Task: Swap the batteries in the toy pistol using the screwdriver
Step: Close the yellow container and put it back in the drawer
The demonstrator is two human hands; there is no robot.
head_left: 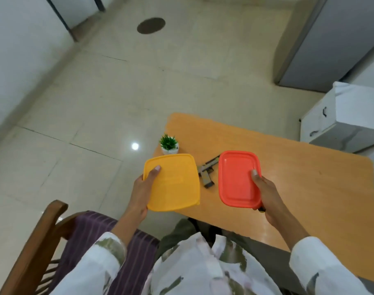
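Orange wooden table (pixel 309 177), right of centre; the left hand (pixel 142 188) grips a yellow square plastic box (pixel 175 184). A tan toy pistol (pixel 207 173) lies on the table mid-frame. The right hand (pixel 267 192) grips a red rectangular plastic box (pixel 237 177). Both are best lowered level, beside the pistol.

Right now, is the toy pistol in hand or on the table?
On the table. The toy pistol lies on its side there, not gripped.
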